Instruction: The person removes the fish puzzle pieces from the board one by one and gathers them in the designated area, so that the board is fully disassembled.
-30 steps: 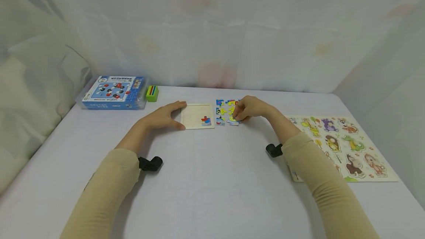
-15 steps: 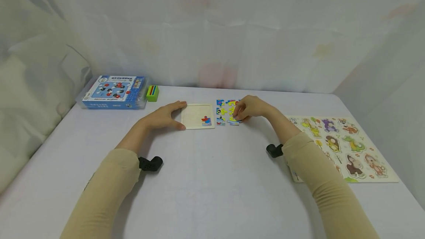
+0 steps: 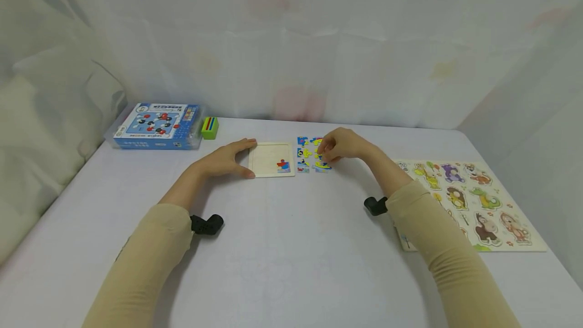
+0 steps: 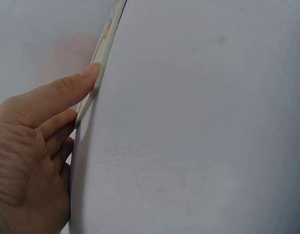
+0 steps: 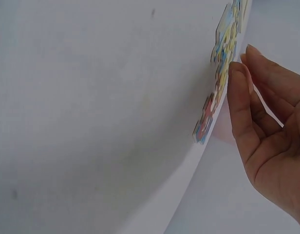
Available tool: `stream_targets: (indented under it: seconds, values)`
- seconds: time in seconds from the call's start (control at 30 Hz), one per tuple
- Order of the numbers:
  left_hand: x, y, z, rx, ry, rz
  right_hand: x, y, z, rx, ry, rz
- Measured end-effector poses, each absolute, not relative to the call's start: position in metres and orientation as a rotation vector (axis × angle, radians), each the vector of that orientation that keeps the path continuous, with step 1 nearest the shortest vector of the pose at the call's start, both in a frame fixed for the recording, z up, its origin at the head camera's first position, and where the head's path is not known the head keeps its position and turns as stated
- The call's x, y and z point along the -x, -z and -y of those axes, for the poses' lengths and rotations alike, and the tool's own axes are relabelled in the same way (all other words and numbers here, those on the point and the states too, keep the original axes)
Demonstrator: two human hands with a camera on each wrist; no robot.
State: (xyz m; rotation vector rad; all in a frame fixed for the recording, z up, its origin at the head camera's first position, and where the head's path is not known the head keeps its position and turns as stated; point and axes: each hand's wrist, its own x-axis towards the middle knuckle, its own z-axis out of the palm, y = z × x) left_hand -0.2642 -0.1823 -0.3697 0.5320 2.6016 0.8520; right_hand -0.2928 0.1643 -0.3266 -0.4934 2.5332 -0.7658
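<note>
My left hand (image 3: 222,160) holds the left side of a small wooden puzzle frame (image 3: 266,160), its index finger at the far corner and thumb at the near one. Inside the frame's lower right corner lies a red and blue jigsaw piece (image 3: 283,166). In the left wrist view, the thumb (image 4: 91,70) lies against the frame's edge (image 4: 102,80). My right hand (image 3: 342,143) is over loose jigsaw pieces (image 3: 302,153) right of the frame. Its fingers are bent, with thumb and index tips close together; the right wrist view shows them beside the pieces (image 5: 220,73). Whether they pinch one is hidden.
A blue molecule-model box (image 3: 155,125) stands at the back left, with a green block (image 3: 209,128) bearing coloured strips beside it. A large animal puzzle board (image 3: 478,206) lies on the right, partly under the right forearm. A white cloth covers the table (image 3: 291,247).
My right hand has shifted slightly up and left over the pieces, uncovering more of the lower ones. The left hand and the frame have stayed where they were.
</note>
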Motion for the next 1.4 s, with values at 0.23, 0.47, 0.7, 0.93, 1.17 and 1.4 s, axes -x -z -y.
stream_targets:
  seconds: [0.23, 0.47, 0.7, 0.93, 1.17, 1.4]
  values:
    - [0.264, 0.369, 0.182, -0.537, -0.852, -2.605, 0.29, 0.326, -0.149, 0.535, 0.806, -2.506]
    - [0.265, 0.369, 0.182, -0.522, -0.855, -2.601, 0.287, 0.326, -0.13, 0.616, 0.844, -2.505]
    - [0.265, 0.37, 0.182, -0.525, -0.855, -2.6, 0.287, 0.329, -0.115, 0.681, 0.854, -2.496]
    - [0.266, 0.371, 0.184, -0.545, -0.852, -2.609, 0.287, 0.334, -0.103, 0.728, 0.888, -2.474]
    - [0.265, 0.37, 0.184, -0.542, -0.859, -2.604, 0.287, 0.335, -0.092, 0.753, 0.895, -2.476]
    - [0.265, 0.37, 0.184, -0.545, -0.865, -2.604, 0.285, 0.336, -0.084, 0.744, 0.923, -2.448]
